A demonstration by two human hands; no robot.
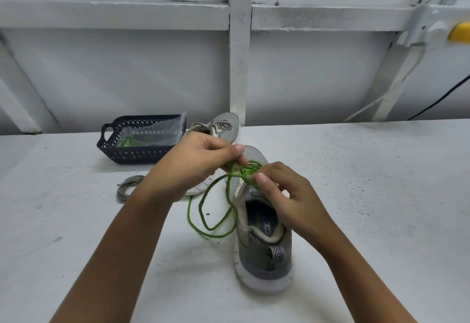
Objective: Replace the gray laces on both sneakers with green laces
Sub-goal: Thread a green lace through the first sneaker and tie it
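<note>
Basket (132,156): set beyond the left hand (193,162), leftward.
Cable (443,97): seen far beyond the right hand (287,195).

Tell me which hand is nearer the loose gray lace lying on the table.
Left. The left hand, pinching the green lace, is just right of the gray lace, not touching it. The right hand pinches the same lace over the near sneaker, farther right.

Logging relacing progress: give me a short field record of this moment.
near sneaker: green lace partly threaded, loose loops on table
left hand: pinches green lace
right hand: pinches green lace
far sneaker: gray laces still in
removed gray lace: on table, left
basket: bag with second green lace
</note>
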